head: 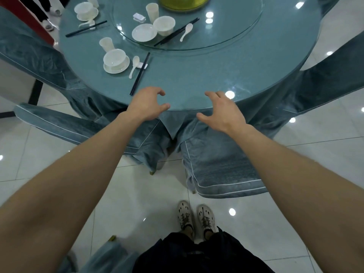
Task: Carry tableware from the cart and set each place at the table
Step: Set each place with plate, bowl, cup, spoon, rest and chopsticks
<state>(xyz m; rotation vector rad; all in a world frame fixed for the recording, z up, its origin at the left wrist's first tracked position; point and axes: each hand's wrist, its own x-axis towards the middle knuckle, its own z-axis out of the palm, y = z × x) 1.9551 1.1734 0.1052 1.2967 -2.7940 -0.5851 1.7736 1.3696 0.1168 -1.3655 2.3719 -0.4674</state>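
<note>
My left hand (146,104) and my right hand (220,111) hover at the near edge of the round teal table (226,71), fingers loosely curled, both holding nothing. A set place lies to the left: a white bowl on a saucer (116,61), a cup (106,44), a spoon (134,66) and dark chopsticks (140,73). On the glass turntable (226,34) stand a loose plate (144,32), bowl (164,25), cup (152,10), spoon (186,31), chopsticks (176,32) and a small white rest (139,17). Another set place (86,11) is at the far left.
Teal-covered chairs stand around the table: one before me on the right (220,170), one on the left (65,123), others at the sides. A yellow-green centrepiece (183,3) tops the turntable. Another person's feet (50,16) show at top left. The floor is glossy white tile.
</note>
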